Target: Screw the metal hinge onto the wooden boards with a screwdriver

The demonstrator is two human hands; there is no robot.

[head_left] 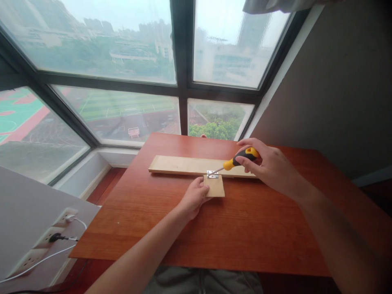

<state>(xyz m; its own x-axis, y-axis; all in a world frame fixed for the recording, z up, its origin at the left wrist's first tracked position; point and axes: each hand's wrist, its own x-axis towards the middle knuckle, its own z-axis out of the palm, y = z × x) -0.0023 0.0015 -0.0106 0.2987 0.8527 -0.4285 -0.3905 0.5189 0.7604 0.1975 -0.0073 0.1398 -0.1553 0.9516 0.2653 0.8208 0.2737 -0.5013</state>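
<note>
Fingers (251, 143) of right hand (271, 166) grip screwdriver (241, 159), tip on hinge (212, 174); left hand (194, 198), holding down small board (216, 188) just below hinge, risks a slipped tip.

You have no text, label, brand, number or sign that can be read anywhere in this view. The yellow-and-black handle of the screwdriver (241, 158) over the far middle of the table (245, 228) shows no legible mark, and the long board (180, 165) and the small wooden piece (216, 188) are plain wood. If the wall sockets (45, 239) off the table's near left corner carry any print, it is too small to tell.
</note>
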